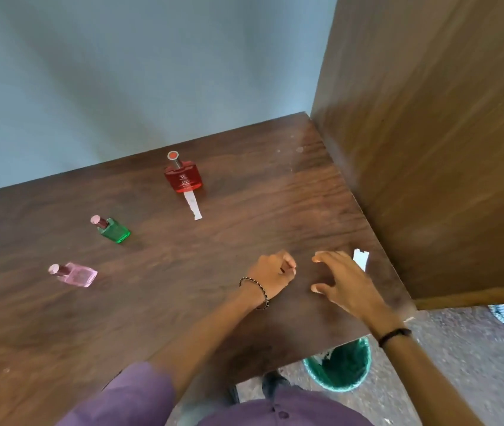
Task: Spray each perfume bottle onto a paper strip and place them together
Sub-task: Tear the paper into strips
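Note:
Three perfume bottles stand on the brown wooden table (158, 287): a red one (183, 176) at the back, a green one (114, 230) left of the middle, and a pink one (75, 274) further left. A white paper strip (193, 205) lies directly in front of the red bottle. More white paper strips (361, 258) lie near the table's right edge. My right hand (341, 279) hovers with fingers spread just left of those strips, holding nothing. My left hand (272, 272) rests curled into a loose fist beside it; nothing shows in it.
A tall wooden panel (444, 149) rises along the table's right side. A blue-grey wall (121, 72) stands behind. Below the table's near right corner sits a green waste bin (341, 365) on the grey floor.

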`<control>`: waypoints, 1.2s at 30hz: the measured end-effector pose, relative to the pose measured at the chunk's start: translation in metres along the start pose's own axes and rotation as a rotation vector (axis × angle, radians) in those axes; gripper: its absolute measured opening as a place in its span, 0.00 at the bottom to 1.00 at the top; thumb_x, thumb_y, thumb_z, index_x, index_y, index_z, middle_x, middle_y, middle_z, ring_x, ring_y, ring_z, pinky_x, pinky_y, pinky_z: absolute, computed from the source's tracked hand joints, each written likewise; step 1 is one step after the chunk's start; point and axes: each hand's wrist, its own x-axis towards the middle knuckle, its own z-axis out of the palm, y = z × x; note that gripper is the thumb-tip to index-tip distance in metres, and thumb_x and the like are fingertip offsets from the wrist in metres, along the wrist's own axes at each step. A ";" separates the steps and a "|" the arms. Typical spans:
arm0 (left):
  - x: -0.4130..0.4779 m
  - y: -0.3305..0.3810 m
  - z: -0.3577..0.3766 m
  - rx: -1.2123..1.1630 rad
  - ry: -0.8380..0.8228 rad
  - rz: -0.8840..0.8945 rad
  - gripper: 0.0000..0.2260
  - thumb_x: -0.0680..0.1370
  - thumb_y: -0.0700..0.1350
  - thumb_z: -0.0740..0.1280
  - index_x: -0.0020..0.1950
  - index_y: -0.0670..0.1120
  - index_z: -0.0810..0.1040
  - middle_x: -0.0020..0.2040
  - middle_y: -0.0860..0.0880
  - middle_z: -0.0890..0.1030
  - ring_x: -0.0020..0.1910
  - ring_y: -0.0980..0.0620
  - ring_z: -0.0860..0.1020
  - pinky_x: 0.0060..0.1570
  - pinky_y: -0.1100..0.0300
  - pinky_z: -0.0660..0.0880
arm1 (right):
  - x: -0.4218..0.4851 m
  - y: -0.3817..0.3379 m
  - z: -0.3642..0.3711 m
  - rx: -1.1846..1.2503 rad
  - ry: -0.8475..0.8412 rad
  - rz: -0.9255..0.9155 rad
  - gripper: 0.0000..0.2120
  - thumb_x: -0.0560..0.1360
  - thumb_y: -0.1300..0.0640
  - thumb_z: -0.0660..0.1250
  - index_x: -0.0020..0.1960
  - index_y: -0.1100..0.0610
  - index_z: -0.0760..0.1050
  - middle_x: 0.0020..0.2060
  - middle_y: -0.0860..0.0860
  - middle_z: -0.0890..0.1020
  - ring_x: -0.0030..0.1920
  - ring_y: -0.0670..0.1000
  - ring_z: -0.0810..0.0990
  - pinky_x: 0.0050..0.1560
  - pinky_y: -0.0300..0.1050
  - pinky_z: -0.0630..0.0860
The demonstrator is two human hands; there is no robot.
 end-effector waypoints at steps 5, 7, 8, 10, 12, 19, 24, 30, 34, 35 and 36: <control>0.000 0.024 0.011 0.139 -0.063 0.084 0.07 0.79 0.46 0.66 0.56 0.49 0.79 0.54 0.52 0.84 0.50 0.53 0.83 0.51 0.57 0.79 | -0.022 0.041 -0.010 -0.067 -0.203 0.058 0.47 0.67 0.53 0.83 0.79 0.48 0.61 0.80 0.43 0.61 0.79 0.47 0.61 0.70 0.52 0.72; 0.001 0.030 0.014 0.162 -0.065 0.100 0.07 0.79 0.46 0.66 0.56 0.50 0.80 0.54 0.53 0.84 0.50 0.53 0.83 0.51 0.58 0.78 | -0.025 0.051 -0.009 -0.040 -0.205 0.069 0.46 0.68 0.57 0.82 0.79 0.48 0.62 0.79 0.45 0.65 0.76 0.50 0.66 0.70 0.51 0.73; 0.002 0.032 0.015 0.174 -0.059 0.104 0.07 0.79 0.46 0.66 0.55 0.50 0.80 0.54 0.53 0.84 0.50 0.54 0.83 0.50 0.58 0.78 | -0.026 0.055 -0.008 -0.026 -0.192 0.072 0.45 0.69 0.58 0.82 0.79 0.49 0.63 0.78 0.45 0.67 0.75 0.51 0.69 0.69 0.49 0.73; 0.003 0.035 0.018 0.189 -0.051 0.109 0.06 0.78 0.46 0.66 0.53 0.51 0.80 0.53 0.54 0.84 0.50 0.54 0.82 0.50 0.58 0.78 | -0.025 0.061 -0.006 -0.001 -0.160 0.066 0.42 0.70 0.59 0.81 0.78 0.49 0.65 0.76 0.47 0.71 0.72 0.53 0.72 0.67 0.47 0.73; 0.003 0.036 0.019 0.197 -0.053 0.117 0.06 0.78 0.45 0.66 0.53 0.51 0.81 0.52 0.53 0.84 0.49 0.54 0.83 0.49 0.59 0.78 | -0.024 0.063 -0.005 0.022 -0.133 0.051 0.40 0.70 0.58 0.81 0.77 0.50 0.67 0.74 0.48 0.74 0.70 0.53 0.74 0.64 0.45 0.73; 0.004 0.032 0.022 0.203 -0.083 0.117 0.06 0.78 0.45 0.67 0.53 0.50 0.81 0.51 0.52 0.85 0.47 0.53 0.83 0.51 0.55 0.80 | -0.024 0.067 -0.007 0.167 -0.031 0.071 0.21 0.81 0.58 0.70 0.73 0.55 0.75 0.69 0.53 0.79 0.65 0.54 0.79 0.62 0.40 0.72; 0.002 0.031 0.024 0.156 -0.085 0.097 0.05 0.78 0.44 0.67 0.52 0.49 0.82 0.50 0.51 0.84 0.45 0.52 0.83 0.52 0.55 0.80 | -0.027 0.058 -0.016 0.148 0.264 -0.023 0.12 0.81 0.66 0.67 0.63 0.63 0.82 0.58 0.57 0.86 0.58 0.59 0.85 0.63 0.50 0.78; -0.002 0.044 0.026 -0.374 -0.082 -0.128 0.10 0.81 0.45 0.67 0.52 0.40 0.83 0.45 0.42 0.86 0.36 0.52 0.85 0.38 0.59 0.83 | -0.035 0.029 -0.022 0.224 0.640 -0.166 0.09 0.72 0.72 0.76 0.52 0.65 0.87 0.48 0.55 0.89 0.48 0.48 0.87 0.51 0.30 0.78; -0.002 0.057 0.014 -0.772 -0.114 -0.309 0.18 0.82 0.51 0.66 0.49 0.36 0.83 0.39 0.43 0.86 0.35 0.49 0.86 0.38 0.57 0.84 | -0.039 0.005 -0.013 0.359 0.637 -0.234 0.11 0.71 0.72 0.77 0.52 0.64 0.87 0.50 0.55 0.88 0.52 0.43 0.84 0.53 0.26 0.77; -0.003 0.057 0.010 -0.845 -0.106 -0.336 0.16 0.81 0.50 0.68 0.47 0.37 0.83 0.37 0.43 0.86 0.34 0.49 0.86 0.38 0.57 0.84 | -0.040 0.001 -0.010 0.379 0.612 -0.254 0.13 0.70 0.73 0.77 0.53 0.64 0.87 0.50 0.55 0.88 0.52 0.45 0.85 0.54 0.29 0.78; -0.004 0.057 0.006 -0.892 -0.088 -0.350 0.13 0.80 0.47 0.69 0.46 0.37 0.83 0.37 0.42 0.86 0.33 0.49 0.86 0.38 0.57 0.84 | -0.040 -0.003 -0.007 0.397 0.589 -0.268 0.14 0.68 0.75 0.78 0.53 0.65 0.87 0.50 0.55 0.88 0.51 0.48 0.86 0.55 0.31 0.79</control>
